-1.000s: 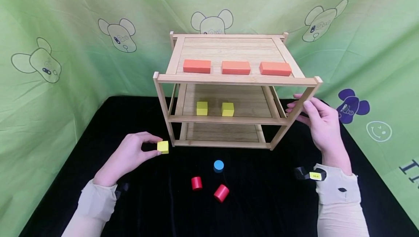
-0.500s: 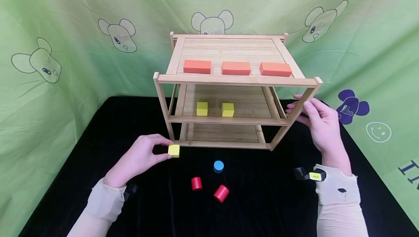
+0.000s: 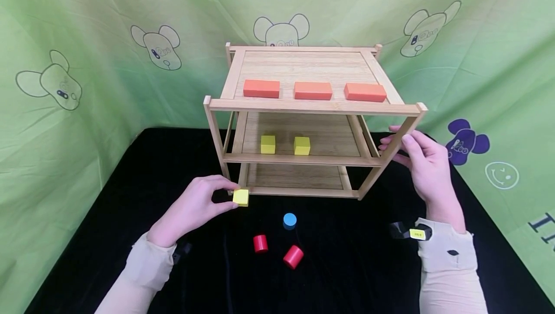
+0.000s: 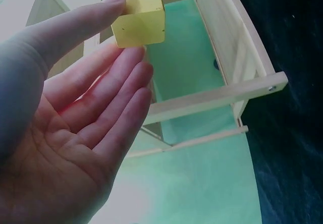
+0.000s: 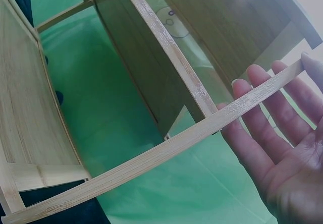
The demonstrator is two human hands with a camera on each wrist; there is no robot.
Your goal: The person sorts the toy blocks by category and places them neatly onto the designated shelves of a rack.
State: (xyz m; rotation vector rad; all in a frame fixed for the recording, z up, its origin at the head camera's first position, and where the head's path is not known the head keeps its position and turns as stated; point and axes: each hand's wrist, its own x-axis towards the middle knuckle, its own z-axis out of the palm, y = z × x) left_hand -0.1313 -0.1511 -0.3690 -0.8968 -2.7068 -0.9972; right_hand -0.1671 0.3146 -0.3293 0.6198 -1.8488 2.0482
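Note:
Between thumb and fingertips, my left hand pinches a yellow cube in front of the wooden shelf's lower left corner. The left wrist view shows this cube under the thumb, the other fingers stretched out below it. My right hand holds the right front post of the three-tier wooden shelf, thumb in front and fingers behind. Two more yellow cubes, one left and one right, sit on the middle tier. Three orange-red blocks line the top tier's front.
On the black cloth before the shelf, a blue cylinder stands upright. Near it are two red cylinders, one at left and one lying tilted. Green printed fabric hangs behind and at the sides.
My left hand has carried the yellow cube to the right, from beside the shelf's left front leg to in front of the bottom rail. The right hand stays on the post.

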